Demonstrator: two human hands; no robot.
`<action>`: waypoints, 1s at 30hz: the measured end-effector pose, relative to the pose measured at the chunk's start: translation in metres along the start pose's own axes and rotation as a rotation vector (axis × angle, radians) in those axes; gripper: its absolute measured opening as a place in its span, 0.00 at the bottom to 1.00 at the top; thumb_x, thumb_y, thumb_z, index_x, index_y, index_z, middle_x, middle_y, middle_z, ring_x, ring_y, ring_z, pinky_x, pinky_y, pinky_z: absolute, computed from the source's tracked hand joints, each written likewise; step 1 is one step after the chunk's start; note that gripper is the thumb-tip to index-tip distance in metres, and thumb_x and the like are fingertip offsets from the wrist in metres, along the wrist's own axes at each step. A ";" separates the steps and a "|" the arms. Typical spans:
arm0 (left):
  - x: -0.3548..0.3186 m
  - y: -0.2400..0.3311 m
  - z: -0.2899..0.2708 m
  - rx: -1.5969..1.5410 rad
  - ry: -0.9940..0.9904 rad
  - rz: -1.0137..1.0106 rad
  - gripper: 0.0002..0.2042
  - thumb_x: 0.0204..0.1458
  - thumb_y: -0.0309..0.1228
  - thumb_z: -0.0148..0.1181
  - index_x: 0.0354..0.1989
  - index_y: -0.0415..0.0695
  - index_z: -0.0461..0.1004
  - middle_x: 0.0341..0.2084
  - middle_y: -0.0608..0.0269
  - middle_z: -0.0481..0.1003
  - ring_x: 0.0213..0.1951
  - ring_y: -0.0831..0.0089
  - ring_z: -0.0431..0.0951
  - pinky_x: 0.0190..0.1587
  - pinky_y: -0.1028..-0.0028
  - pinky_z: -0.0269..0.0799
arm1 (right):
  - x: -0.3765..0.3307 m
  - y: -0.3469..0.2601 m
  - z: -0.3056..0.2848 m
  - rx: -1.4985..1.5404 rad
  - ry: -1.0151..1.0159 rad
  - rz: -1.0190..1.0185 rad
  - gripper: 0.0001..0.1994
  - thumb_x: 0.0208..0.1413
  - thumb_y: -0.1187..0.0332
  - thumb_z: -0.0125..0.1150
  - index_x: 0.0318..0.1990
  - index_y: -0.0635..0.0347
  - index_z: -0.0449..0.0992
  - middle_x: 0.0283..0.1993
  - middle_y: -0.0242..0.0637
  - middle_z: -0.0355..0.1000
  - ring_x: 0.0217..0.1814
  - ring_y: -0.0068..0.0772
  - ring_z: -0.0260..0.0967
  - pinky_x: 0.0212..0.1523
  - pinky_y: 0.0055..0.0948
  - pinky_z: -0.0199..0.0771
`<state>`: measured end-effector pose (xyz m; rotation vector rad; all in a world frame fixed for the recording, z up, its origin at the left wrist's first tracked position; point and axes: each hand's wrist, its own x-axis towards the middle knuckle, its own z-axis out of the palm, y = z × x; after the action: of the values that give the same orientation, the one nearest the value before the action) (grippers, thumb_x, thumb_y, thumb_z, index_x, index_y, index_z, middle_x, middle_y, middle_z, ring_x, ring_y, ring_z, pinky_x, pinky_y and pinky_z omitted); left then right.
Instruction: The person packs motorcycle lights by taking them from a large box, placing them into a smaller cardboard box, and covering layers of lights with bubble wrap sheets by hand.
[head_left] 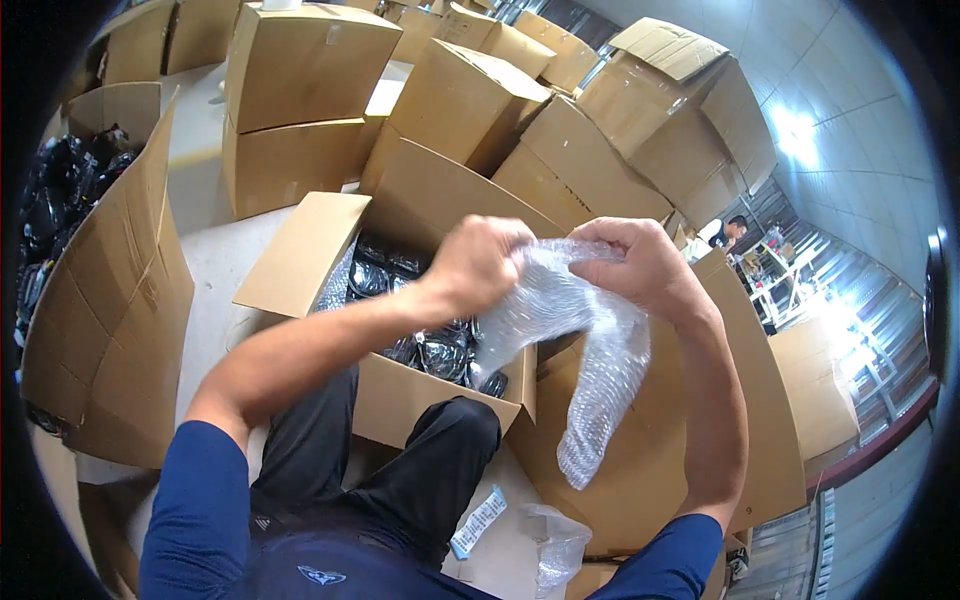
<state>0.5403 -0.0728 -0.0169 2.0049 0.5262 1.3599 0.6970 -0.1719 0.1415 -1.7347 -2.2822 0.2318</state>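
Observation:
A sheet of clear bubble wrap hangs between my two hands, its lower end dangling to the right of an open cardboard box. My left hand is closed on the sheet's upper left edge and a little blurred. My right hand pinches its upper right part, thumb against fingers. Below my hands, the box holds several black items in shiny clear plastic bags; their kind is hard to make out. More bubble wrap lines the box's left inner side.
A tall open carton with black bagged items stands at left. Large cardboard boxes are stacked ahead and to the right. On the floor lie a printed paper slip and a bubble wrap scrap. Another person is far right.

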 end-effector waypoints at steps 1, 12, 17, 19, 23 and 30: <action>0.010 -0.007 -0.010 0.053 0.022 -0.001 0.10 0.53 0.23 0.61 0.42 0.33 0.81 0.34 0.45 0.82 0.35 0.60 0.84 0.42 0.67 0.79 | 0.004 0.010 0.001 -0.160 0.066 -0.092 0.14 0.47 0.73 0.66 0.43 0.67 0.81 0.38 0.47 0.80 0.40 0.39 0.78 0.47 0.33 0.77; 0.045 0.001 -0.072 0.908 0.134 0.376 0.43 0.48 0.35 0.73 0.70 0.32 0.56 0.60 0.39 0.68 0.64 0.53 0.68 0.71 0.53 0.56 | 0.045 0.066 0.009 -0.055 0.384 -0.042 0.15 0.51 0.78 0.63 0.49 0.66 0.78 0.43 0.46 0.80 0.44 0.33 0.79 0.48 0.32 0.77; 0.069 -0.018 -0.054 0.578 0.114 0.370 0.20 0.51 0.26 0.67 0.54 0.37 0.75 0.34 0.46 0.81 0.39 0.54 0.83 0.47 0.63 0.77 | 0.075 0.035 0.074 0.172 0.497 -0.277 0.34 0.45 0.71 0.77 0.62 0.61 0.69 0.53 0.46 0.76 0.49 0.34 0.77 0.53 0.31 0.77; 0.074 -0.043 -0.071 0.293 0.141 0.324 0.06 0.55 0.23 0.63 0.39 0.38 0.83 0.33 0.51 0.83 0.34 0.62 0.83 0.40 0.67 0.80 | 0.071 0.087 0.117 0.370 0.279 -0.195 0.35 0.46 0.70 0.76 0.63 0.60 0.68 0.55 0.48 0.75 0.50 0.40 0.78 0.56 0.35 0.76; 0.073 -0.124 -0.128 0.253 -0.097 -0.039 0.06 0.57 0.26 0.64 0.38 0.37 0.82 0.27 0.66 0.81 0.30 0.80 0.77 0.37 0.73 0.75 | 0.047 0.198 0.212 0.119 -0.152 0.171 0.13 0.51 0.70 0.69 0.44 0.63 0.82 0.41 0.46 0.80 0.45 0.34 0.78 0.49 0.35 0.77; 0.104 -0.154 -0.193 0.631 0.097 0.363 0.14 0.52 0.28 0.71 0.47 0.41 0.82 0.37 0.54 0.83 0.38 0.61 0.84 0.41 0.66 0.82 | 0.078 0.185 0.061 -0.471 0.938 -0.134 0.17 0.48 0.85 0.52 0.46 0.65 0.76 0.41 0.47 0.78 0.43 0.45 0.77 0.45 0.39 0.76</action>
<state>0.4068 0.1590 -0.0079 2.6498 0.7287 1.6577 0.8293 -0.0445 0.0394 -1.3850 -1.7620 -1.0001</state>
